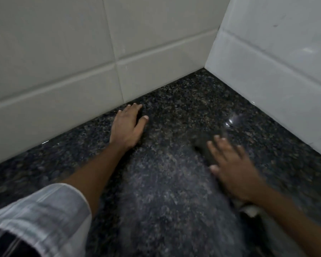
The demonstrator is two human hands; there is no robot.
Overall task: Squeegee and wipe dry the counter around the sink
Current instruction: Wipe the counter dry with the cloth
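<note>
Fingers of the left hand (127, 125) are spread flat on the speckled dark counter (174, 182), near the far tiled wall (63, 62). Fingers of the blurred right hand (232, 167) are splayed over a dark cloth (205, 147), pressed on the counter at right.

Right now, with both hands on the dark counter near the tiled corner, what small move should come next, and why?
Probably push the right hand, with the blurred dark cloth that seems to lie under it, forward toward the corner. Wet glints show on the counter just ahead, while the left hand rests flat by the wall.
</note>
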